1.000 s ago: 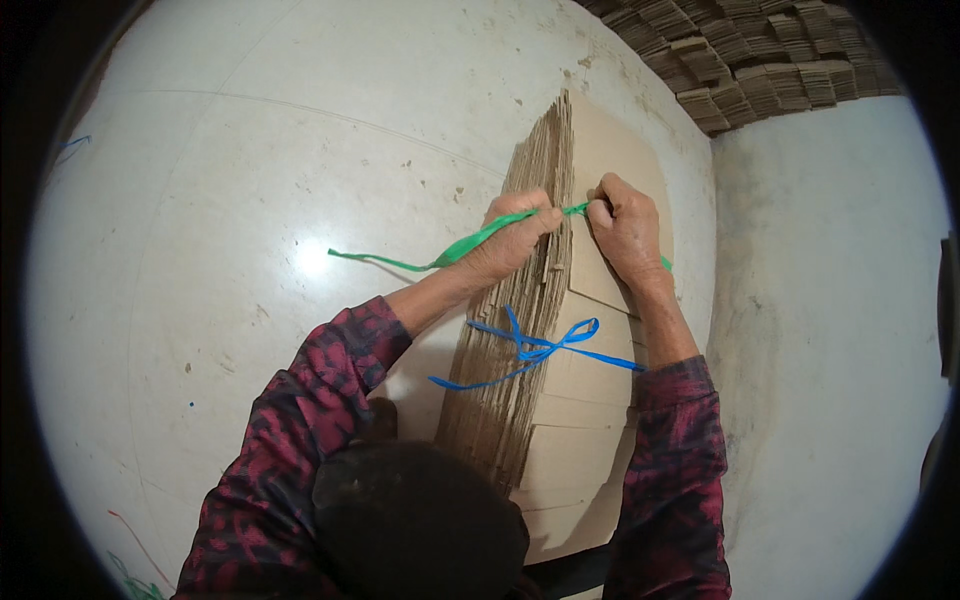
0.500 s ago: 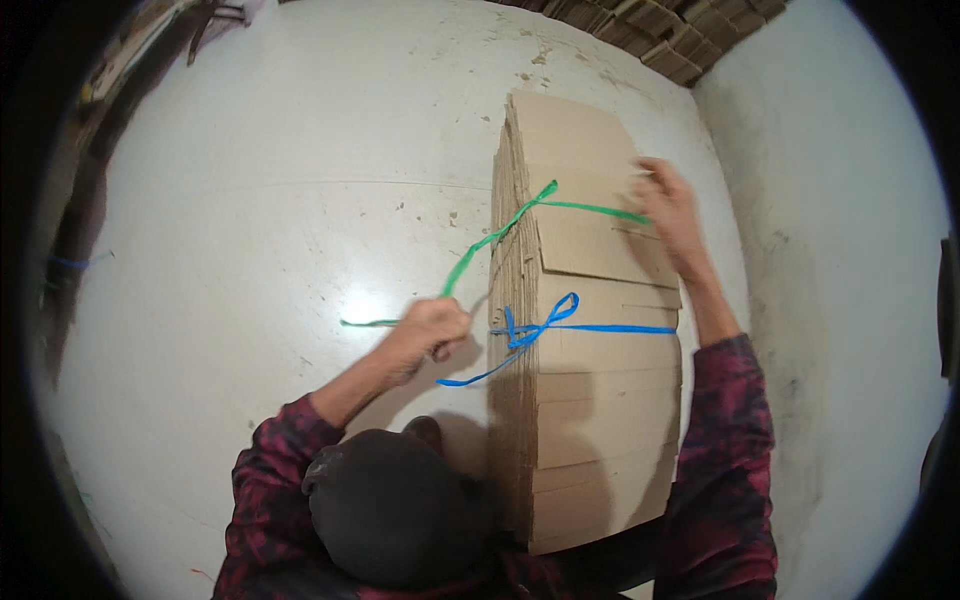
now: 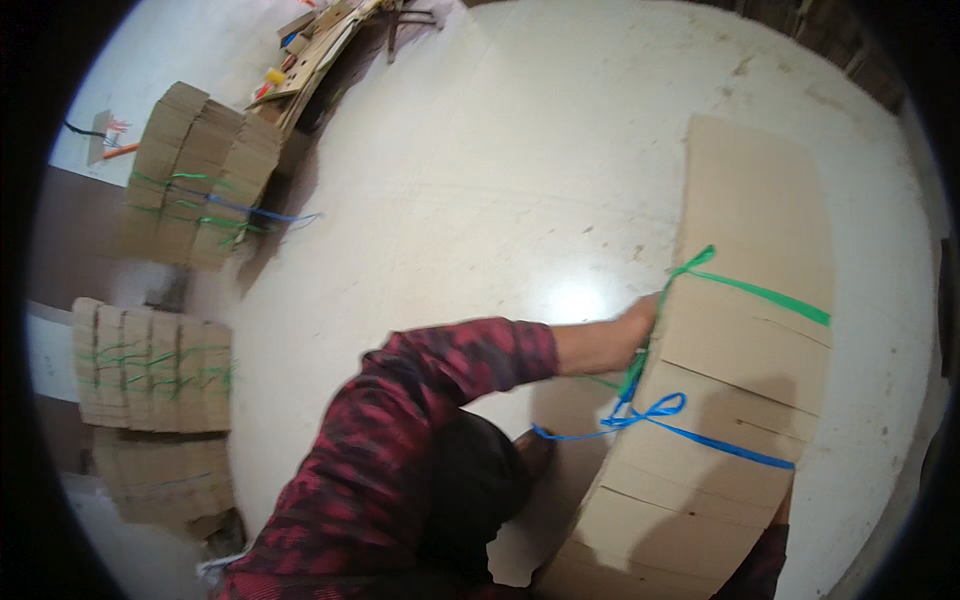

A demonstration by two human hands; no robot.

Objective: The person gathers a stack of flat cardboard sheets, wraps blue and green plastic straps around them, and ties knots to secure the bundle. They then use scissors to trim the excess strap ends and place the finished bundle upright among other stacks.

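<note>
A tall stack of flat brown cardboard sheets [image 3: 750, 190] lies before me at the right, bound across by a green plastic strap [image 3: 765, 291] and a blue plastic strap [image 3: 720, 447]. The blue one is tied in a bow; a green knot with a small loop sits at the stack's left edge. My left hand [image 3: 637, 328] is against that left side, beside the hanging green strap, its fingers hidden. Along the right edge only a sliver of my right hand or wrist [image 3: 784, 498] shows; the stack hides the rest.
Several strapped cardboard bundles [image 3: 150, 365] stand at the far left, with more bundles [image 3: 195, 180] behind them. A low board or bench [image 3: 320, 55] holding small items is at the back. A pale wall [image 3: 930, 190] runs along the right, above the light floor [image 3: 480, 200].
My view has swung left, bringing the other bundles in. My left hand went from pulling the green strap to the stack's side; my right hand moved from the top down to the right edge.
</note>
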